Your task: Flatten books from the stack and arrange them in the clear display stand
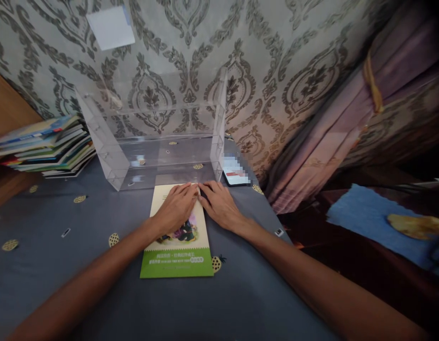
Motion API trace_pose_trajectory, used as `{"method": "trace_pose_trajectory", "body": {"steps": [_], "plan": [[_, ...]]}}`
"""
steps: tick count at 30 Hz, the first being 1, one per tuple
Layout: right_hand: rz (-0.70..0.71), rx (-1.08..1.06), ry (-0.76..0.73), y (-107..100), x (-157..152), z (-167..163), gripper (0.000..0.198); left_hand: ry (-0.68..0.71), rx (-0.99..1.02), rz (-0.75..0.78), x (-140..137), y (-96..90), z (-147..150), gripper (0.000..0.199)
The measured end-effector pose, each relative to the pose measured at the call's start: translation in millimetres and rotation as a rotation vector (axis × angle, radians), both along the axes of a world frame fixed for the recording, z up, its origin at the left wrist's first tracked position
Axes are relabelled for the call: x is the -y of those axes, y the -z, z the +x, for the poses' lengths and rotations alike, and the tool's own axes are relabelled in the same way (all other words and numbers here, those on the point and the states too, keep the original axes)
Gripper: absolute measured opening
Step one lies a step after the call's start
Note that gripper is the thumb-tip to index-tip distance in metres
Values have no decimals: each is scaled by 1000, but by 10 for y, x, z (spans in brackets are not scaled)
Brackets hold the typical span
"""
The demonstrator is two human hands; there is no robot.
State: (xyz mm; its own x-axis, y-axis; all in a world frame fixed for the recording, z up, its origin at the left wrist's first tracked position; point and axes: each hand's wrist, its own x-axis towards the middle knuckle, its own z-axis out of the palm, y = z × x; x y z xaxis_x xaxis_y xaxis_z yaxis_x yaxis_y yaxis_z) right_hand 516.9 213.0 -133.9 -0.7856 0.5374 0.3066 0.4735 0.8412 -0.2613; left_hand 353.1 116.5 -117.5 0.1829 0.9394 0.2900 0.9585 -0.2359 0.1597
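Laying the book (181, 242) flat looks done: it's under the left hand (178, 204), right hand (222, 206) at its top corner, fingers bent, pinching or not I can't tell, and the clear rack (153, 156) just past them doesn't hold it.

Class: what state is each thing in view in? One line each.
Cream-and-green paper book: closed, flat
Left hand: on its cover
Right hand: at its upper right edge
Clear plastic rack: upright
Multicoloured book stack: uneven
Purple fabric curtain: tied back
Dark-edged rectangular phone: screen lit
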Motion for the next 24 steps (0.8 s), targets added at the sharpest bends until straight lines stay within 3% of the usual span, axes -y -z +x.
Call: {"method": "trace_pose_trajectory", "body": {"steps": [7, 13, 24], "plan": [[-14, 5, -2, 29, -34, -13, 39, 29, 11, -7, -47, -33, 13, 27], [-50, -33, -29, 56, -70, 8, 41, 63, -17, -40, 7, -26, -29, 38], [-112, -115, -114, 86, -116, 54, 45, 122, -139, -137, 606, -114, 143, 48]]}}
